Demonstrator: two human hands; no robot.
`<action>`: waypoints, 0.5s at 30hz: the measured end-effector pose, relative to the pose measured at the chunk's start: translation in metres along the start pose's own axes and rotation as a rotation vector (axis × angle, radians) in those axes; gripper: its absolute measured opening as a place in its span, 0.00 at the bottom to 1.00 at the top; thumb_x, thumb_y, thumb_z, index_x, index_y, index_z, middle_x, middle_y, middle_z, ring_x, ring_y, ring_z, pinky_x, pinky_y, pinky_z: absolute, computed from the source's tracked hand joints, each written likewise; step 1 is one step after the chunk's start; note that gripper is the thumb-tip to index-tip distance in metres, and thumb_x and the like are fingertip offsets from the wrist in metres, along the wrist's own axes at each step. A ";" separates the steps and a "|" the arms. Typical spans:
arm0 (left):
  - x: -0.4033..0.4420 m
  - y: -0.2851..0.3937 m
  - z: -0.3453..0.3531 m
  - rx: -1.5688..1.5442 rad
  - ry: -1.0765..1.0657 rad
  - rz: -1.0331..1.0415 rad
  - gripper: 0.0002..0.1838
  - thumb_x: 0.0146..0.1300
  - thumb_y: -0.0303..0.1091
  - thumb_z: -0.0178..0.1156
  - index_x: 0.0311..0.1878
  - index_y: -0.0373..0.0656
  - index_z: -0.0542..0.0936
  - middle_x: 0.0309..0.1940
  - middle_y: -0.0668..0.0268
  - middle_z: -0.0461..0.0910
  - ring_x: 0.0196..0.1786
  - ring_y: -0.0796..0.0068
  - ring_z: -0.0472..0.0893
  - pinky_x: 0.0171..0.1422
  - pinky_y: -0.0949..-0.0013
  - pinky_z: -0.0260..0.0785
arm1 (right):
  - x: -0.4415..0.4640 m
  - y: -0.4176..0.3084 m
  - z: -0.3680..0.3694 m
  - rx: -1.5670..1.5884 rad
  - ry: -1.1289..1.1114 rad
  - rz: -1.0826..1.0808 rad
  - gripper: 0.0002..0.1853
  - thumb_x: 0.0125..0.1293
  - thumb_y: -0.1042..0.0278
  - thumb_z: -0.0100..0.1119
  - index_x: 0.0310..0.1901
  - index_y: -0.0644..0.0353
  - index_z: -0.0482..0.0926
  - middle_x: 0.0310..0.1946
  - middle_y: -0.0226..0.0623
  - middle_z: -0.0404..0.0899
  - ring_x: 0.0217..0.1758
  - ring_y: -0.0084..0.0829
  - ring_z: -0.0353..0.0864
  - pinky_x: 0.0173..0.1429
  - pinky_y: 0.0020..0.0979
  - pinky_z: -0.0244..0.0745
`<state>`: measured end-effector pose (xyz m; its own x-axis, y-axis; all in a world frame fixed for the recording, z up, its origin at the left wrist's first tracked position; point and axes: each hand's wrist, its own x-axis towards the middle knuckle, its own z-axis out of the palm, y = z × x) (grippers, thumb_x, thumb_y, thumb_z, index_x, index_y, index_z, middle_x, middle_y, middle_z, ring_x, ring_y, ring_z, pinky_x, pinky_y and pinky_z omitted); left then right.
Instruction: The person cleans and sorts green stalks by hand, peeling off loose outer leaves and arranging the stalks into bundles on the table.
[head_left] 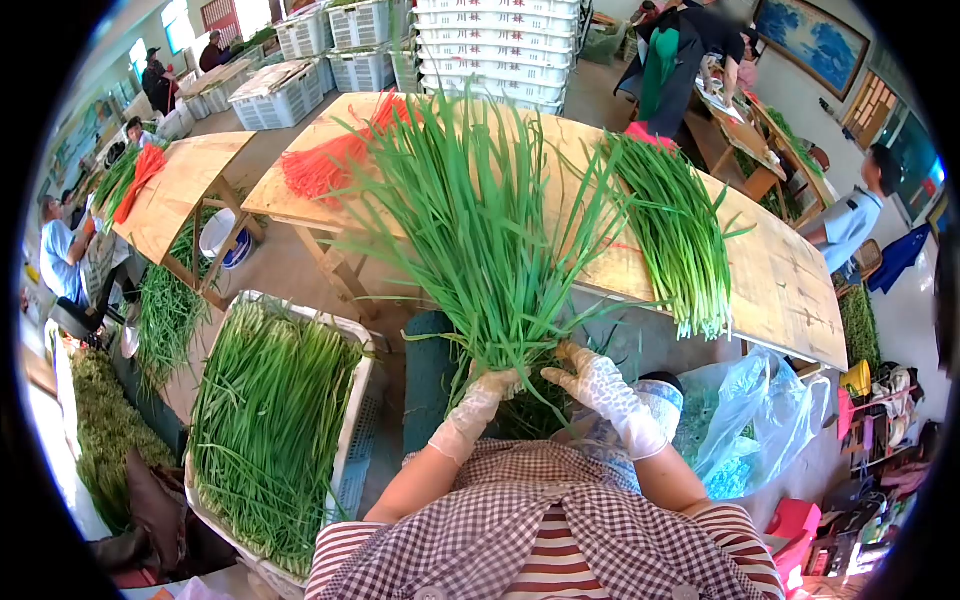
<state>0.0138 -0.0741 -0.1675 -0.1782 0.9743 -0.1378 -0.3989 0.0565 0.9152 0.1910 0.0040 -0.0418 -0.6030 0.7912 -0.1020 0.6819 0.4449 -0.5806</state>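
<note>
My left hand (484, 394), in a pale glove, is closed around the lower part of a large bunch of garlic chives (490, 230). The leaves fan upward and away from me over the table edge. On the right side of the bunch's base, my right hand (605, 392), in a patterned glove, has its fingers apart beside some stray leaves. Whether its fingertips touch them I cannot tell. A neat bundle of garlic chives (680, 235) lies on the wooden table (790, 290), pale stem ends toward me. Red ties (325, 168) lie to the left on the table.
A white crate (362, 345) packed with garlic chives stands at my left. A clear plastic bag (750, 420) is at my right. Stacked white crates (495, 50) stand behind the table. Other people work at both sides, including a person (860, 215) at right.
</note>
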 end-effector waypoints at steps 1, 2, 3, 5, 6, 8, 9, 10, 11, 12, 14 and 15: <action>-0.001 0.004 0.003 0.002 0.025 0.000 0.19 0.57 0.30 0.65 0.53 0.36 0.79 0.42 0.62 0.83 0.41 0.71 0.80 0.45 0.69 0.72 | 0.002 -0.001 0.002 0.053 -0.034 0.035 0.32 0.58 0.49 0.67 0.57 0.63 0.75 0.48 0.50 0.81 0.55 0.43 0.79 0.59 0.37 0.72; -0.002 0.004 0.007 0.003 0.053 0.000 0.20 0.57 0.31 0.66 0.53 0.36 0.79 0.42 0.63 0.83 0.41 0.71 0.80 0.44 0.69 0.72 | 0.007 -0.001 0.004 0.179 -0.086 0.040 0.34 0.57 0.50 0.69 0.60 0.64 0.71 0.51 0.50 0.79 0.57 0.42 0.77 0.61 0.37 0.70; -0.004 0.003 0.009 0.005 0.083 0.000 0.20 0.57 0.31 0.66 0.52 0.37 0.79 0.41 0.63 0.83 0.40 0.71 0.80 0.44 0.69 0.72 | 0.013 0.000 0.006 0.306 -0.139 0.047 0.38 0.56 0.52 0.70 0.63 0.64 0.67 0.53 0.49 0.78 0.60 0.40 0.75 0.64 0.36 0.68; -0.006 0.006 0.014 0.359 0.150 -0.078 0.24 0.60 0.36 0.65 0.57 0.37 0.75 0.44 0.63 0.82 0.41 0.73 0.79 0.45 0.69 0.72 | 0.020 0.001 0.015 0.648 -0.209 0.018 0.45 0.54 0.56 0.72 0.68 0.66 0.59 0.58 0.48 0.74 0.64 0.38 0.71 0.68 0.34 0.64; -0.007 0.008 0.018 0.270 0.185 -0.151 0.26 0.61 0.39 0.64 0.59 0.37 0.73 0.46 0.62 0.82 0.42 0.72 0.79 0.47 0.68 0.72 | 0.023 -0.001 0.020 0.865 -0.223 -0.019 0.48 0.53 0.58 0.73 0.70 0.66 0.54 0.60 0.48 0.72 0.66 0.37 0.69 0.70 0.34 0.61; 0.002 -0.012 0.029 -0.277 0.237 -0.071 0.31 0.62 0.44 0.61 0.64 0.38 0.67 0.52 0.59 0.77 0.50 0.68 0.77 0.57 0.64 0.68 | 0.031 -0.012 0.035 0.934 -0.154 -0.018 0.54 0.51 0.61 0.75 0.72 0.67 0.48 0.62 0.48 0.69 0.68 0.36 0.65 0.72 0.34 0.58; 0.006 -0.022 0.034 -0.539 0.254 -0.026 0.33 0.63 0.46 0.60 0.67 0.39 0.64 0.56 0.58 0.75 0.54 0.66 0.75 0.62 0.61 0.66 | 0.034 -0.025 0.048 0.787 -0.073 0.018 0.55 0.49 0.63 0.76 0.72 0.66 0.47 0.62 0.48 0.69 0.68 0.36 0.65 0.73 0.36 0.56; 0.008 -0.024 0.042 -0.673 0.226 -0.013 0.34 0.64 0.49 0.58 0.67 0.39 0.64 0.58 0.57 0.73 0.57 0.65 0.74 0.64 0.59 0.65 | 0.038 -0.036 0.061 0.641 0.008 0.055 0.57 0.48 0.64 0.77 0.72 0.66 0.45 0.62 0.49 0.68 0.69 0.36 0.64 0.74 0.37 0.55; 0.009 -0.021 0.048 -0.806 0.196 -0.001 0.34 0.65 0.52 0.56 0.67 0.40 0.64 0.61 0.55 0.71 0.60 0.64 0.72 0.67 0.57 0.64 | 0.042 -0.038 0.071 0.495 0.091 0.090 0.59 0.46 0.65 0.77 0.73 0.65 0.44 0.62 0.49 0.68 0.69 0.37 0.63 0.75 0.39 0.53; 0.008 -0.015 0.047 -0.566 0.144 0.019 0.35 0.63 0.52 0.57 0.67 0.40 0.64 0.61 0.55 0.71 0.61 0.63 0.72 0.67 0.58 0.63 | 0.060 -0.020 0.086 0.675 0.067 0.102 0.56 0.44 0.69 0.78 0.71 0.65 0.47 0.59 0.48 0.72 0.65 0.36 0.67 0.71 0.39 0.60; -0.010 0.029 0.043 0.285 0.038 0.080 0.36 0.58 0.47 0.64 0.65 0.39 0.64 0.60 0.57 0.72 0.60 0.63 0.73 0.66 0.61 0.64 | 0.072 -0.018 0.081 0.842 0.046 0.149 0.53 0.42 0.75 0.78 0.68 0.64 0.53 0.55 0.45 0.76 0.59 0.36 0.74 0.65 0.39 0.69; -0.024 0.064 0.043 0.895 -0.027 0.106 0.37 0.55 0.43 0.68 0.64 0.38 0.65 0.58 0.58 0.74 0.58 0.63 0.74 0.65 0.63 0.65 | 0.068 -0.027 0.070 0.828 0.045 0.177 0.51 0.42 0.76 0.78 0.67 0.64 0.55 0.54 0.45 0.77 0.57 0.35 0.76 0.62 0.38 0.72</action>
<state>0.0315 -0.0844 -0.0897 -0.1482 0.9882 -0.0375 0.4701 0.1037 0.8765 0.1029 0.0168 -0.0896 -0.4870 0.8438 -0.2254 0.2309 -0.1244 -0.9650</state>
